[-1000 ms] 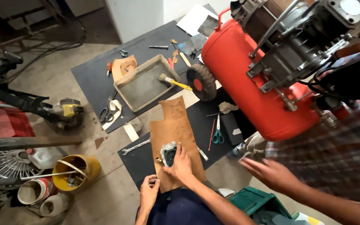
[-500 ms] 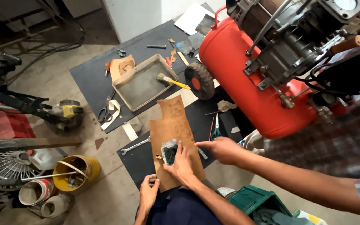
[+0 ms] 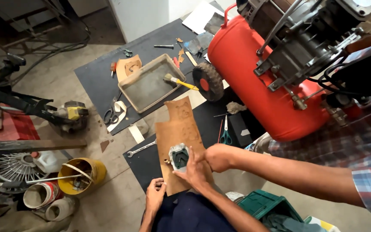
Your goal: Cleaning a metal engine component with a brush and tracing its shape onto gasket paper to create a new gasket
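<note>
My right hand (image 3: 218, 157) reaches in from the right on a plaid-sleeved arm. Its fingers are curled and it rests against a grey metal part (image 3: 178, 156). That part lies on a brown gasket sheet (image 3: 177, 129) spread over a black mat (image 3: 147, 160). Another person sits below the sheet in dark trousers. One of that person's hands (image 3: 193, 171) presses on the part, and the other (image 3: 154, 196) holds the sheet's near edge. I cannot see anything in my right hand. My left hand is out of view.
A red compressor tank (image 3: 254, 73) with a black wheel (image 3: 208, 81) fills the upper right. A shallow tray (image 3: 151, 82) holds a yellow-handled brush (image 3: 180, 81). Scissors (image 3: 226, 135), a spanner (image 3: 141, 148), a yellow bucket (image 3: 82, 175) and a green crate (image 3: 263, 206) lie around.
My right hand has moved left, from open space beside the green crate to the grey part. The other person's hands have stayed on the sheet and part.
</note>
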